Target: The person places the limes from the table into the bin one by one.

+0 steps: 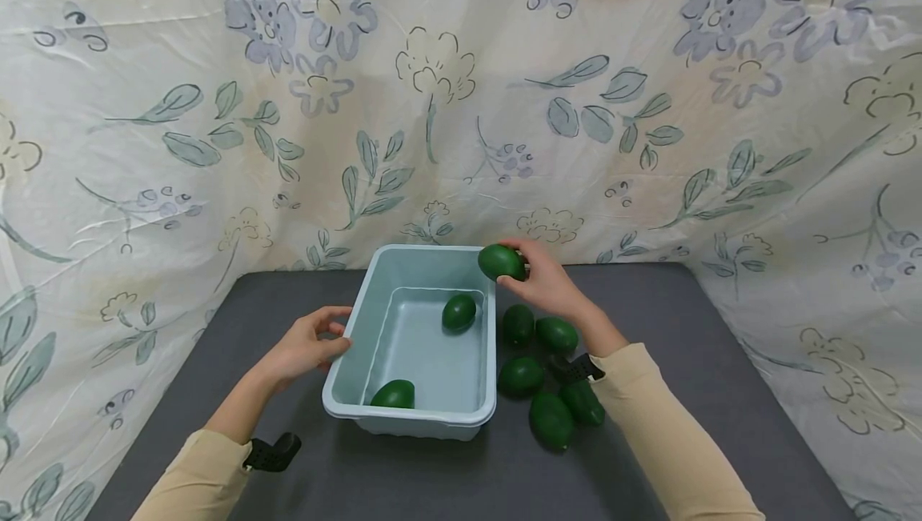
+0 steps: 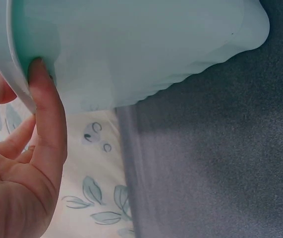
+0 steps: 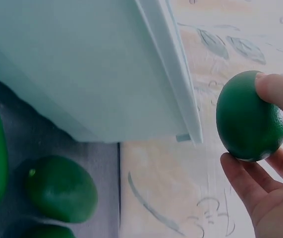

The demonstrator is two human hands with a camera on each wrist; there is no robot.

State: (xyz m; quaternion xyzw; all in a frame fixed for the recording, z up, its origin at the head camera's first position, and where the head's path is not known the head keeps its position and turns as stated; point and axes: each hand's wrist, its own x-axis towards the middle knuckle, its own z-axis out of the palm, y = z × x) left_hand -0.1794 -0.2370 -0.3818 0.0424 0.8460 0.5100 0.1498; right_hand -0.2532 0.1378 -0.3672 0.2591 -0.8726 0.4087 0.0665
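A dark green avocado [image 1: 501,262] is held between the thumb and fingers of my right hand [image 1: 540,273], above the right rim of a pale blue plastic bin [image 1: 432,345], near its far corner. In the right wrist view, the held avocado [image 3: 250,116] is apart from the bin's wall. My left hand [image 1: 306,347] holds the bin's left rim, with thumb and fingers on either side of it in the left wrist view. Inside the bin lie two avocados, one toward the far right [image 1: 458,312] and another at the near left [image 1: 393,394].
Several more avocados [image 1: 522,378] lie close together on the dark grey table [image 1: 302,473], right of the bin and beneath my right forearm. A flowered cloth [image 1: 446,121] hangs behind the table and along its sides.
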